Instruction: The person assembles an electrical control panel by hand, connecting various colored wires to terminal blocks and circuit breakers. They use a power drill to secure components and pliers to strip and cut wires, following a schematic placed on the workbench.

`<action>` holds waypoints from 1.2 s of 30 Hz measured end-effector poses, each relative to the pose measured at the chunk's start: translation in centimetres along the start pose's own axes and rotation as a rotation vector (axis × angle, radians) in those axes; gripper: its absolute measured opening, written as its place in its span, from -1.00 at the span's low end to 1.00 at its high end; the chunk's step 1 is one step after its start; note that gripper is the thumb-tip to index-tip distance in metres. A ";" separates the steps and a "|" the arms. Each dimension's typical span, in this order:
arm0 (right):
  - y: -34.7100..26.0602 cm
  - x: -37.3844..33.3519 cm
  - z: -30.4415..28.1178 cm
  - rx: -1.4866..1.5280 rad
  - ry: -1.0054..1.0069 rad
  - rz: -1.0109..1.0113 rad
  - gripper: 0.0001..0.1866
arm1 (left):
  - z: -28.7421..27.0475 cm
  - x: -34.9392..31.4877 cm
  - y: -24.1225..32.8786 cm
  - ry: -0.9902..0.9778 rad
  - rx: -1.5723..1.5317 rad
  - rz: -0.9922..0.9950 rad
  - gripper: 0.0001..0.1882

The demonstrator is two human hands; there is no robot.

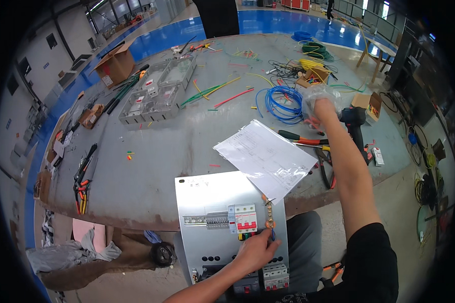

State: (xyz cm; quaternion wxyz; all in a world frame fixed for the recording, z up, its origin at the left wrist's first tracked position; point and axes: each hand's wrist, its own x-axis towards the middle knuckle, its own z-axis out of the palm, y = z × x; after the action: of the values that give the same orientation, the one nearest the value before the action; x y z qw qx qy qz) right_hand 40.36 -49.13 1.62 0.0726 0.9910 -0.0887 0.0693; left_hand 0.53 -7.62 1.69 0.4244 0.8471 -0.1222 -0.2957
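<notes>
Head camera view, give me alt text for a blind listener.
A person's right hand reaches to a clear plastic bag on a workbench, while the left hand is over a metal panel fitted with circuit breakers. A paper sheet overlaps the panel's far edge; coiled blue wire lies beside the bag.

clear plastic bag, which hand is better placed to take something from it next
Probably the right: the right hand is at the clear plastic bag, while the left hand is down at the metal panel, well away from it.
</notes>
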 end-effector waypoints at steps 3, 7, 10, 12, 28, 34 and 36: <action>-1.8 1.1 1.1 0.010 -0.013 -0.120 -0.73 | -0.4 -0.3 -0.2 -0.016 -0.002 -0.028 -0.59; -3.5 0.9 1.5 0.136 -0.050 -0.043 -0.73 | -0.5 -0.5 -0.5 0.018 0.007 -0.007 -0.57; -2.3 0.1 1.5 0.008 -0.078 -0.049 -0.71 | -0.4 -0.3 -0.5 0.031 0.006 0.004 -0.55; 1.0 1.3 2.5 -0.125 -0.153 -0.106 -0.67 | 0.0 -0.1 -0.8 0.030 -0.045 0.042 -0.53; 1.9 4.2 5.2 1.141 -0.318 0.124 -0.56 | -1.6 -1.4 -0.4 0.105 0.005 0.044 -0.78; 2.5 8.0 6.4 0.133 -0.080 -0.173 -0.56 | -1.3 -1.7 -0.9 0.103 0.124 0.118 -0.82; -1.2 4.4 4.5 0.265 -0.066 -0.135 -0.57 | -1.0 -1.6 -0.8 0.114 0.147 0.105 -0.83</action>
State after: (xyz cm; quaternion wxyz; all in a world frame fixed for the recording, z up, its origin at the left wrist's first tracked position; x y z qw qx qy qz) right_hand 45.45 -49.42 -2.28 -0.0575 0.9973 -0.0143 0.0428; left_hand -0.20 -5.73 2.13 0.3821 0.8839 -0.1633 -0.2148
